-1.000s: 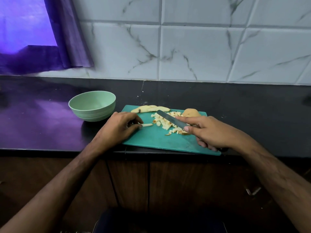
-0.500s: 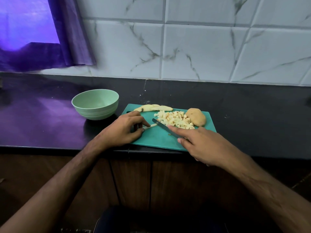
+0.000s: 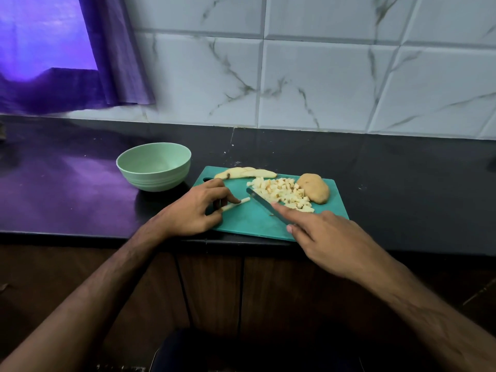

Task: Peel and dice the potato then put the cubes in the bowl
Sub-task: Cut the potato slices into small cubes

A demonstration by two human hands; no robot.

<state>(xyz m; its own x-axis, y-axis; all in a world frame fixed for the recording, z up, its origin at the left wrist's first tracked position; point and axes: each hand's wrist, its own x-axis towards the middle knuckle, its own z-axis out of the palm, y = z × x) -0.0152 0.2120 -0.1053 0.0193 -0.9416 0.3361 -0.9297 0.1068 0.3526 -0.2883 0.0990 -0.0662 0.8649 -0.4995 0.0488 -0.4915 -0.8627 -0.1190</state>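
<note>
Dicing is the step in hand, by my reading. My left hand pins one potato strip to the cutting board, its grip narrow on the strip. My right hand holds the knife, forefinger along the spine, blade angled just beside the strip's free end. Next move, I judge, calls for short crosscuts, fingertips kept clear. Diced cubes lie heaped mid-board; an unpeeled piece of potato sits touching them. Bowl stands on the bench beside the board, holding nothing visible.
</note>
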